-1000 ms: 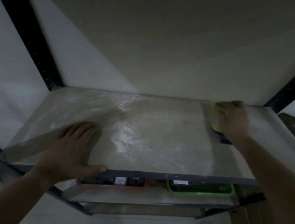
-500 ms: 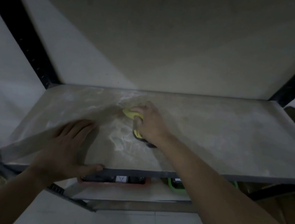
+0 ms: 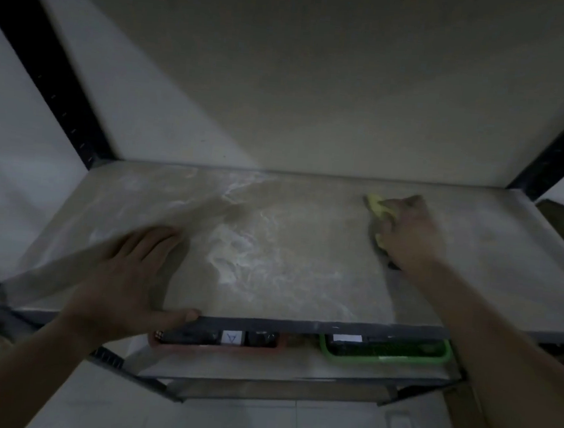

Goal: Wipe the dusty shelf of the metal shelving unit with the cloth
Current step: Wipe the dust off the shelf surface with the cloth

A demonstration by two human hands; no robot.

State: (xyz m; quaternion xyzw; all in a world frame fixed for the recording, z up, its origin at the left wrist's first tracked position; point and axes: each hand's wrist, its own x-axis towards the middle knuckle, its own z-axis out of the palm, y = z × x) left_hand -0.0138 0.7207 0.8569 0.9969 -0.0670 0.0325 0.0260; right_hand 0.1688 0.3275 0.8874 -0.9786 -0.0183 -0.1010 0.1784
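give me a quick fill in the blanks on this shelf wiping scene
1. The right hand holds a ____ cloth against the shelf.
2. The left hand lies flat, its thumb over the shelf's ____ edge.
3. On the tier below, the tray beneath the right forearm is ____.
Missing words: yellow; front; green.

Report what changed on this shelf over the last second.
The right hand, gripping the yellow cloth, swept left to the middle of the shelf, then back toward its rear right. The left hand stayed flat at the front left, thumb over the front edge.
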